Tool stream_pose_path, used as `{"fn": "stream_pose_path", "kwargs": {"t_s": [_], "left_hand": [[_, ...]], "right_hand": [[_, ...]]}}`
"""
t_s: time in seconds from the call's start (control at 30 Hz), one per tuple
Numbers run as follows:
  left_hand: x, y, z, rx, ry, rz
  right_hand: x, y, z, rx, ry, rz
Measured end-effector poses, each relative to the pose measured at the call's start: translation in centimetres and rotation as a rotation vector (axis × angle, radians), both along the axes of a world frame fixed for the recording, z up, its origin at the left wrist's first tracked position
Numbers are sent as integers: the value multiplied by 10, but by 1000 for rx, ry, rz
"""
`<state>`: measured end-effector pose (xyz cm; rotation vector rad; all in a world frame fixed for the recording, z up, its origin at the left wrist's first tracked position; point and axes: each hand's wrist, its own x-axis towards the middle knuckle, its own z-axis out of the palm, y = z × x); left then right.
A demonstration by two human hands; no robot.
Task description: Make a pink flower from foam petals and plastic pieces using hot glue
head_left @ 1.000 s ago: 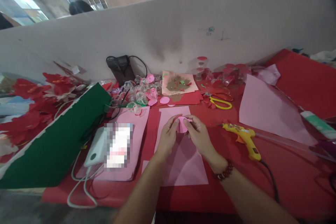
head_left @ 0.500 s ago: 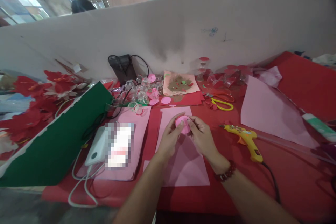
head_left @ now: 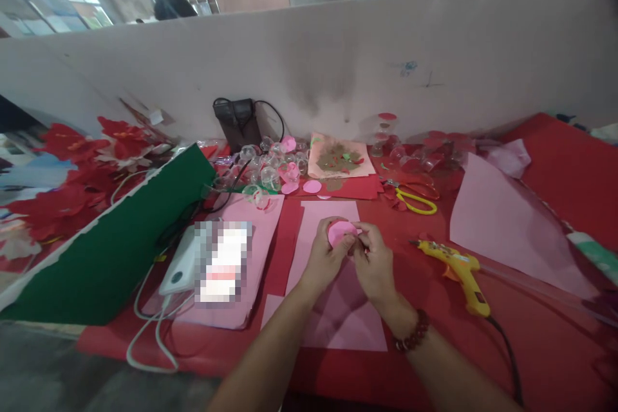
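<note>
A round pink paper disc (head_left: 340,232) is held up over the pink sheet (head_left: 342,328) at the middle of the table. Fingers of my left hand (head_left: 322,262) wrap its left side, with the thumb at its lower edge. Bent fingers of my right hand (head_left: 375,265) are closed at the disc's right edge, their tips bunched together. Whatever lies under the disc is hidden by my hands. To the right of them lies a yellow hot glue gun (head_left: 461,265). Yellow-handled scissors (head_left: 419,205) lie farther back.
Clear plastic cups (head_left: 270,175) and pink discs cluster at the back left. A littered paper (head_left: 338,158) lies behind my hands. A power bank (head_left: 179,270) and blurred phone (head_left: 224,264) rest on pink sheets at left, beside a green board (head_left: 120,251). The glue gun's cord (head_left: 508,354) trails rightward.
My right thumb has come off the disc's face, and the right fingers have curled in at its edge. The disc has tilted slightly. The camera view has shifted a little.
</note>
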<state>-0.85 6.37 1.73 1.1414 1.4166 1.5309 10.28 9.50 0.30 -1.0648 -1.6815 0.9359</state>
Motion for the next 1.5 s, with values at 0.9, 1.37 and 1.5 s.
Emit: {"fn": "stream_pose_path", "kwargs": {"t_s": [0.9, 1.37, 1.5], "left_hand": [[-1, -3, 6, -101, -309, -45], [-3, 5, -2, -127, -314, 0], [-5, 6, -2, -117, -174, 82]], "right_hand": [[-7, 10, 0, -331, 427, 193], [-9, 5, 3, -431, 350, 263], [-9, 5, 3, -410, 290, 252]]}}
